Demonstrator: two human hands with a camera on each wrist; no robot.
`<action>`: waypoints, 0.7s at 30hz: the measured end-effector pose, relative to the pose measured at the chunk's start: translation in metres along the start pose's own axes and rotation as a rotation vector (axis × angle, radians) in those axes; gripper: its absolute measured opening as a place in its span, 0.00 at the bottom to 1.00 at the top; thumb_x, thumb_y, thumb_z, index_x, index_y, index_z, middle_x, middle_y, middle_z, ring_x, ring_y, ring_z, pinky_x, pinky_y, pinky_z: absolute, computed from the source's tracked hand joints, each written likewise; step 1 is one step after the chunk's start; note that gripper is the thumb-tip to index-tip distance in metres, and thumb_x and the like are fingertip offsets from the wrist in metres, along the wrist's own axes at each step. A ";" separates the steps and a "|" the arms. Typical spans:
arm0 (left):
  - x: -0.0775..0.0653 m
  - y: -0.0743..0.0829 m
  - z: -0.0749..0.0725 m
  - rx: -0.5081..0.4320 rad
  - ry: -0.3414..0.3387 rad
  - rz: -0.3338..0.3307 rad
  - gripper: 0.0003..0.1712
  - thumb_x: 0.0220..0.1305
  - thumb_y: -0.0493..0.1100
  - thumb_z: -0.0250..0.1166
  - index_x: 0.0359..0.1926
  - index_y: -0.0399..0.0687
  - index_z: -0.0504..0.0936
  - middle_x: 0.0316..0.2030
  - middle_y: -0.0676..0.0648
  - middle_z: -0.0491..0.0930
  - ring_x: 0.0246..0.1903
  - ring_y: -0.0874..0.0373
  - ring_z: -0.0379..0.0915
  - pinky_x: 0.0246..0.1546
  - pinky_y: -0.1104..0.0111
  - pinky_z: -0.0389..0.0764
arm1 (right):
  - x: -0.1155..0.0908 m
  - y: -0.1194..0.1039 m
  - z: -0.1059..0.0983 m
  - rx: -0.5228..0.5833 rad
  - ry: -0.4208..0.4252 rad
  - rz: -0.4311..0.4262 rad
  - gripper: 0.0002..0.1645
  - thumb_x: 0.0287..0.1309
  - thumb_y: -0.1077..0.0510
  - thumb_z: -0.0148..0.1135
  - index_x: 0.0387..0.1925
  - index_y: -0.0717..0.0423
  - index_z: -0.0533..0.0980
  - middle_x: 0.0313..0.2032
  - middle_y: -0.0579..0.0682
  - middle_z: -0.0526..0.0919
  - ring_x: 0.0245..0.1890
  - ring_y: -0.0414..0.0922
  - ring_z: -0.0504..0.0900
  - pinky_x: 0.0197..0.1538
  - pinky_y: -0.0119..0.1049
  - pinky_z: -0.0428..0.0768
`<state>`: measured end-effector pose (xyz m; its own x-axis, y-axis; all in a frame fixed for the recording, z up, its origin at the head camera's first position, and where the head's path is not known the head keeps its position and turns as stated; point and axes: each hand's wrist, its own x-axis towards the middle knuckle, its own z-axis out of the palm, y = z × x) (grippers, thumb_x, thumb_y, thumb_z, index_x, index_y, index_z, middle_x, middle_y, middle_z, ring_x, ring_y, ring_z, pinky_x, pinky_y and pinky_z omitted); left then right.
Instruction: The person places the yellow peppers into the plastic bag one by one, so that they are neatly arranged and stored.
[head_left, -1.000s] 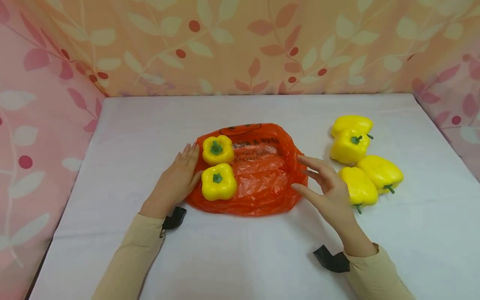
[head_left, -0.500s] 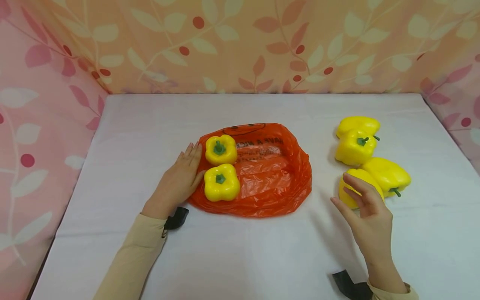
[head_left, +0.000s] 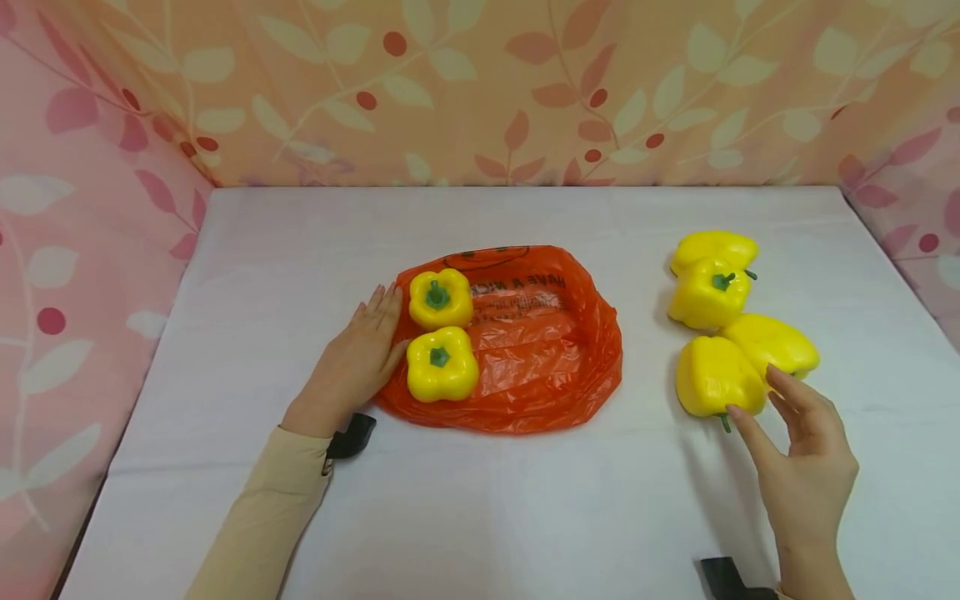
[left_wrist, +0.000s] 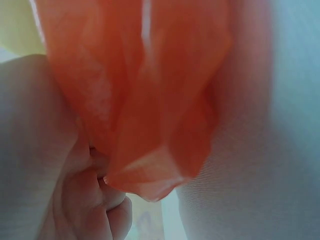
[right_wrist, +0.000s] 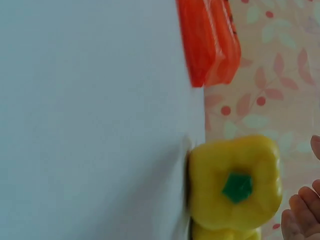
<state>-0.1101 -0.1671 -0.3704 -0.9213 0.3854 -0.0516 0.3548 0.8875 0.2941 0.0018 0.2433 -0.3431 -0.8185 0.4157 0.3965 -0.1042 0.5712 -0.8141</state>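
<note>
In the head view a red plastic bag (head_left: 525,367) lies with its rim bunched up. Two yellow bell peppers stand at its left end, one (head_left: 440,292) behind the other (head_left: 442,379). My left hand (head_left: 348,362) rests along the bag's left edge with fingers extended; its wrist view shows the red film (left_wrist: 150,100) beside the fingers (left_wrist: 82,200). My right hand (head_left: 810,454), holding nothing, hovers with parted, slightly bent fingers at the front right bell pepper (head_left: 712,375). Its thumb overlaps that pepper's stem end. In the right wrist view fingertips (right_wrist: 302,215) appear beside a pepper (right_wrist: 235,182).
Just behind the front right pepper lies another yellow bell pepper (head_left: 776,340). Two more sit farther back, one (head_left: 705,296) in front of the other (head_left: 716,248). A white cloth (head_left: 487,508) covers the table, and patterned curtains (head_left: 465,100) close off the back and sides.
My right hand has left the bag's right edge and moved right and toward me, to the front right pepper. The left hand has stayed at the bag's left edge.
</note>
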 end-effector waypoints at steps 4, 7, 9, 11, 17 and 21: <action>0.000 0.000 0.001 -0.002 0.002 0.004 0.40 0.71 0.49 0.50 0.72 0.34 0.43 0.72 0.37 0.46 0.72 0.47 0.36 0.69 0.54 0.44 | -0.002 0.009 -0.003 -0.032 0.008 0.024 0.37 0.37 0.84 0.65 0.55 0.67 0.74 0.50 0.47 0.77 0.54 0.43 0.73 0.56 0.24 0.72; 0.000 -0.001 0.001 -0.001 0.002 0.003 0.40 0.71 0.49 0.51 0.72 0.34 0.43 0.72 0.37 0.46 0.72 0.46 0.36 0.69 0.54 0.44 | -0.002 0.014 -0.004 -0.056 -0.006 0.035 0.37 0.38 0.83 0.66 0.55 0.66 0.74 0.50 0.43 0.76 0.54 0.40 0.73 0.55 0.22 0.71; 0.000 -0.001 0.000 -0.003 0.003 0.004 0.40 0.71 0.49 0.51 0.72 0.34 0.43 0.71 0.36 0.46 0.72 0.46 0.36 0.69 0.54 0.44 | -0.002 0.017 -0.004 -0.065 -0.026 0.037 0.37 0.38 0.82 0.67 0.56 0.66 0.74 0.50 0.41 0.76 0.54 0.38 0.72 0.55 0.21 0.71; 0.000 -0.001 0.000 -0.003 0.004 0.006 0.40 0.71 0.49 0.51 0.72 0.33 0.43 0.71 0.36 0.46 0.72 0.46 0.36 0.69 0.55 0.44 | -0.001 0.019 -0.004 -0.080 -0.046 0.040 0.38 0.37 0.82 0.67 0.56 0.66 0.73 0.50 0.38 0.75 0.54 0.37 0.72 0.55 0.20 0.70; 0.000 -0.001 0.000 -0.003 0.007 0.010 0.40 0.71 0.49 0.50 0.72 0.34 0.43 0.72 0.37 0.45 0.72 0.47 0.36 0.69 0.54 0.44 | 0.002 0.021 -0.002 -0.125 -0.084 0.043 0.38 0.37 0.80 0.70 0.56 0.64 0.74 0.50 0.34 0.74 0.54 0.32 0.70 0.58 0.20 0.67; 0.000 0.000 0.001 -0.006 0.001 0.005 0.40 0.71 0.49 0.50 0.72 0.34 0.43 0.72 0.37 0.45 0.72 0.47 0.36 0.69 0.54 0.44 | 0.005 0.020 -0.002 -0.200 -0.104 -0.009 0.38 0.35 0.77 0.73 0.55 0.63 0.76 0.51 0.36 0.76 0.53 0.27 0.68 0.58 0.19 0.65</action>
<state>-0.1104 -0.1672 -0.3712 -0.9198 0.3893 -0.0498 0.3581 0.8842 0.2998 -0.0033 0.2577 -0.3567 -0.8731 0.3409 0.3486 -0.0055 0.7080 -0.7062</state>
